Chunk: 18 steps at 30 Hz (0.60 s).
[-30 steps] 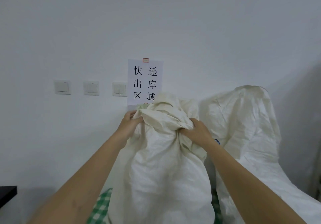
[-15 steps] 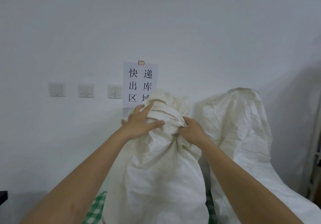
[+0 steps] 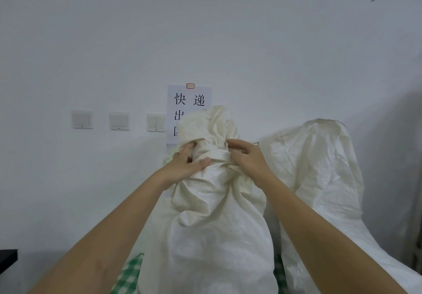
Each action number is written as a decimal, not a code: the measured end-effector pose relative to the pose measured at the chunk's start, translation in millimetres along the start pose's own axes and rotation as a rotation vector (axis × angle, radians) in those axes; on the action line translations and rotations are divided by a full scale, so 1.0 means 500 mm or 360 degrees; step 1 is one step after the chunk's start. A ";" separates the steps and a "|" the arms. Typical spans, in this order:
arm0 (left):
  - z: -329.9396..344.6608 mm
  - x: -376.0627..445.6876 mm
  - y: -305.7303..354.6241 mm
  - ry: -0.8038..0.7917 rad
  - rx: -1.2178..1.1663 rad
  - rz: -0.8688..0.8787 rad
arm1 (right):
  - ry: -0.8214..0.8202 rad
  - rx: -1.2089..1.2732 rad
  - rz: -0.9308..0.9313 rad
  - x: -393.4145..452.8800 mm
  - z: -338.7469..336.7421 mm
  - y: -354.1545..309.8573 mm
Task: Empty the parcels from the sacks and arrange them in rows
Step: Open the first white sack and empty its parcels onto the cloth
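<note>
At the neck of the near sack [image 3: 205, 225], both hands work.
Your left hand [image 3: 185, 166] and right hand [image 3: 247, 159] clutch its bunched top from opposite sides; the sack stands upright below.

Parcel dispatch room: wall sign [image 3: 189, 102] reads 快递出库区, woven sacks [image 3: 319, 168] below.

From my remote seat the light was soft, cool and even, with no glare anywhere. The wall [image 3: 205, 31] read as a flat bluish grey and dimmed toward the right edge, where a broad shadow fell behind the right sack [image 3: 324, 168]. Folds on the near sack [image 3: 210, 225] cast only faint shading. The wide lens bent the edges, the forearms ballooned low down, and detail stayed slightly soft throughout.
</note>
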<state>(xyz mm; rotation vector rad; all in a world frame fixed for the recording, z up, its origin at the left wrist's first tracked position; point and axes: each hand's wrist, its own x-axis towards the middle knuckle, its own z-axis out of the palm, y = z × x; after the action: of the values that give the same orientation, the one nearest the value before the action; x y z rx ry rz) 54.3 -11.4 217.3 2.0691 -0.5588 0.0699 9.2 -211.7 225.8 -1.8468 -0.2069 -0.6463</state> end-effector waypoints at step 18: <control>-0.037 0.033 0.077 0.1146 0.0824 0.0476 | 0.0353 0.0433 -0.0088 0.086 0.016 -0.164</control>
<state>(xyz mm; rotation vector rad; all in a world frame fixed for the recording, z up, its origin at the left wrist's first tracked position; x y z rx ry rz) 56.5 -18.8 262.4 2.2208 -0.4084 1.1887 11.6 -181.1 313.6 -1.5011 -0.1898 -0.8141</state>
